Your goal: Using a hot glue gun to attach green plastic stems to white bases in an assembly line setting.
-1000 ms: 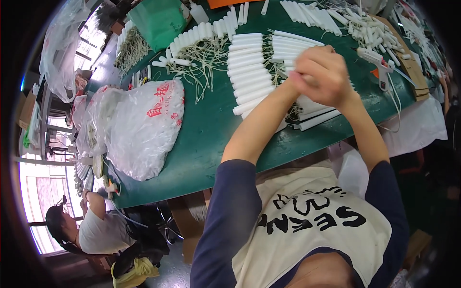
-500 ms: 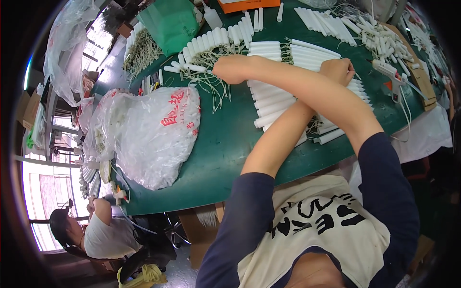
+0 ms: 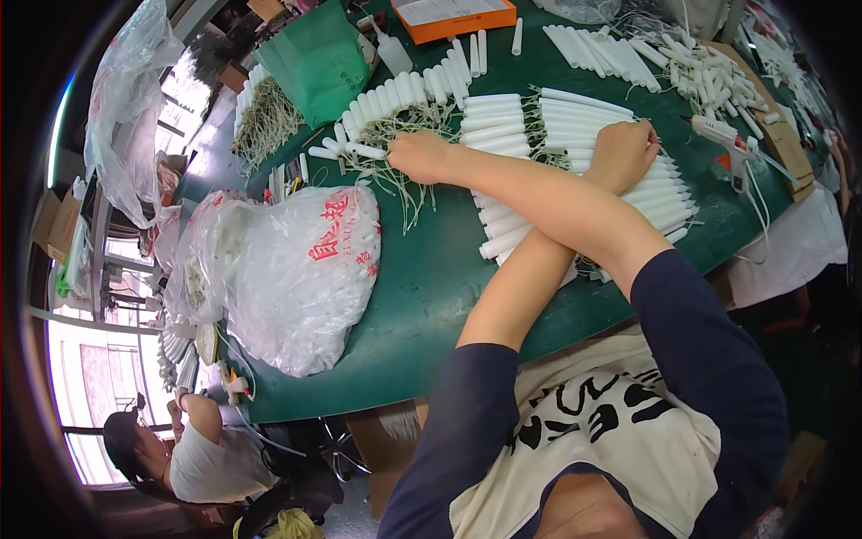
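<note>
Smooth green tabletop (image 3: 431, 305), left hand (image 3: 624, 153) curled over slim white tubes (image 3: 573, 128), right hand (image 3: 417, 158) by tangled wires (image 3: 420, 119), hands' grip unclear

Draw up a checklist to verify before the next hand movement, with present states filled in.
1. Forearms uncrossed: not ok; the right forearm passes over the left forearm.
2. Right hand gripping something: cannot tell.
3. Left hand over the white tubes: ok.
4. Wires untangled: not ok.
5. Glue gun apart from both hands: ok.
6. Plastic bag apart from both hands: ok.
</note>
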`<state>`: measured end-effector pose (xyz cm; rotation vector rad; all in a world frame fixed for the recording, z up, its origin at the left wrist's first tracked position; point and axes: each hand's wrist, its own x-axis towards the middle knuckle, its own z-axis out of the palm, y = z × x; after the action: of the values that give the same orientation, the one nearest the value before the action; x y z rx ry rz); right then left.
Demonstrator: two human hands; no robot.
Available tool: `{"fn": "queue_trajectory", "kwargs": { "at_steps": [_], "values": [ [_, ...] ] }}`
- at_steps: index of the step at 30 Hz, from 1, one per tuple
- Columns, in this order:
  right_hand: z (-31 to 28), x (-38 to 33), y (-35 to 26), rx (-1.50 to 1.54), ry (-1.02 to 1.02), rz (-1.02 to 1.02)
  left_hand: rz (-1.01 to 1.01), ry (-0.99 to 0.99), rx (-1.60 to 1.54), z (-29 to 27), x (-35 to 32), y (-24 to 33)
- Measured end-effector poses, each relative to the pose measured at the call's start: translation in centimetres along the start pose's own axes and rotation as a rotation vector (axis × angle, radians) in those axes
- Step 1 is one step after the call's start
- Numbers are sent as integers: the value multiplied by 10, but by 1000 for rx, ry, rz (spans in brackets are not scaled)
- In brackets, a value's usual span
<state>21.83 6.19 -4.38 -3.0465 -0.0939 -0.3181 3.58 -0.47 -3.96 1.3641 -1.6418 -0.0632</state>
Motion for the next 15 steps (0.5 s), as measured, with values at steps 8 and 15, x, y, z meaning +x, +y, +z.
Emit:
{"fn": "queue_trajectory", "kwargs": {
  "at_steps": [8, 15],
  "values": [
    [13, 0, 9, -32, 294, -1, 26, -18, 3, 2, 2, 2],
    [14, -2, 8, 5, 192, -175, 18, -34, 16, 2, 1, 3]
  ]
}}
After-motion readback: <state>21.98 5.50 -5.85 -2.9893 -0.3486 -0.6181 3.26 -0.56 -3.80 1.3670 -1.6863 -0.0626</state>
